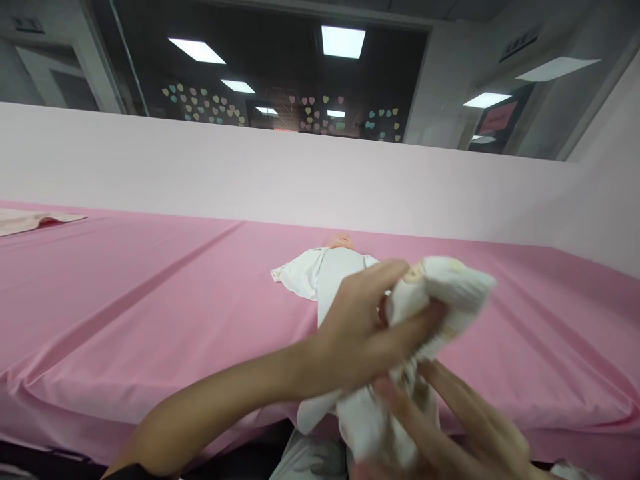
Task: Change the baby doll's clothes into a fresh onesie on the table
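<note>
A bunched white cloth garment with small yellowish prints is raised over the pink surface, blurred by motion. My left hand reaches across from the left, its thumb and fingers closed on the upper part of this garment. Lower down, my right hand has its fingers around the hanging part of the same cloth; some of its fingertips are smeared. Behind the hands lies a figure like a baby doll in a white top, one sleeve spread to the left. Only a little of its skin-toned head shows, and my left arm covers much of its body.
Pink sheeting with creases covers the wide padded surface. A pale folded cloth lies at the far left. Along the back runs a white wall below a dark window with heart stickers. Grey trousers show below the front edge.
</note>
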### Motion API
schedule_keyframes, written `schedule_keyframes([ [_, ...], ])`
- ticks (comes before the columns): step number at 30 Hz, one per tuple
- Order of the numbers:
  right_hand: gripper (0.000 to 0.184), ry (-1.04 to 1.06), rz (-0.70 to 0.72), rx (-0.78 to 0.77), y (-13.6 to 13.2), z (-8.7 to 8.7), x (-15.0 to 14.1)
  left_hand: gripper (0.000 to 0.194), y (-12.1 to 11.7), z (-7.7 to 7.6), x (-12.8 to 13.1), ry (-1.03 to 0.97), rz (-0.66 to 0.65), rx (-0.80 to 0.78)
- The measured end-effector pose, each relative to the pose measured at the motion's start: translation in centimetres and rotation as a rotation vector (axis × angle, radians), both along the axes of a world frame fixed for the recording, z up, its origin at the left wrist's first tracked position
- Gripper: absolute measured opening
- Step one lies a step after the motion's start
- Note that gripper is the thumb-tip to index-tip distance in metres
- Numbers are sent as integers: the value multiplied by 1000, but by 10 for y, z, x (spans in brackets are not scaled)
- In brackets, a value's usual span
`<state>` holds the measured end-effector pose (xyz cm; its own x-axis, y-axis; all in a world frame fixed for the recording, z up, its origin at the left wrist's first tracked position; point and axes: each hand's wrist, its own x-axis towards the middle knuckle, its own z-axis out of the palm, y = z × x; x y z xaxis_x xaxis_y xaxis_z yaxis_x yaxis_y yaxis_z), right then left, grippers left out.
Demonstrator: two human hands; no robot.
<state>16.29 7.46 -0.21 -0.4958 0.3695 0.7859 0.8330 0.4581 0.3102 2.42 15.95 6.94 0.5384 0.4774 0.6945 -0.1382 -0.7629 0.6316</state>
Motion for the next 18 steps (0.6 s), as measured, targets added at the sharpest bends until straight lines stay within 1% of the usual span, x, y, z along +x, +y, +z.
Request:
schedule_keyframes([
  [2,38,-107,-64,203,18,5,-5,14,24,-1,11,-107,6,-103],
  [3,39,-87,-78,247,29,7,-3,12,39,-3,16,-147,21,-133],
  [4,40,-32,-72,207,40,10,2,13,55,-5,20,-161,31,-150],
  [6,37,172,-27,12,64,19,18,28,90,-8,25,-139,74,-196],
  [8,28,393,-8,-209,88,33,40,43,125,-7,23,-45,134,-225],
  [9,22,485,-24,-273,100,43,51,45,141,-4,21,-17,150,-212],
  [11,13,586,-98,-294,123,66,69,49,168,7,13,34,227,-134],
  [12,11,592,-134,-266,133,80,77,52,178,15,10,63,277,-66],
  [14,9,560,-169,-157,152,110,87,54,193,33,6,121,344,90],
  [16,15,516,-129,-52,165,141,89,54,200,52,7,142,349,177],
  [18,32,479,-45,5,171,168,82,54,200,67,14,110,281,195],
])
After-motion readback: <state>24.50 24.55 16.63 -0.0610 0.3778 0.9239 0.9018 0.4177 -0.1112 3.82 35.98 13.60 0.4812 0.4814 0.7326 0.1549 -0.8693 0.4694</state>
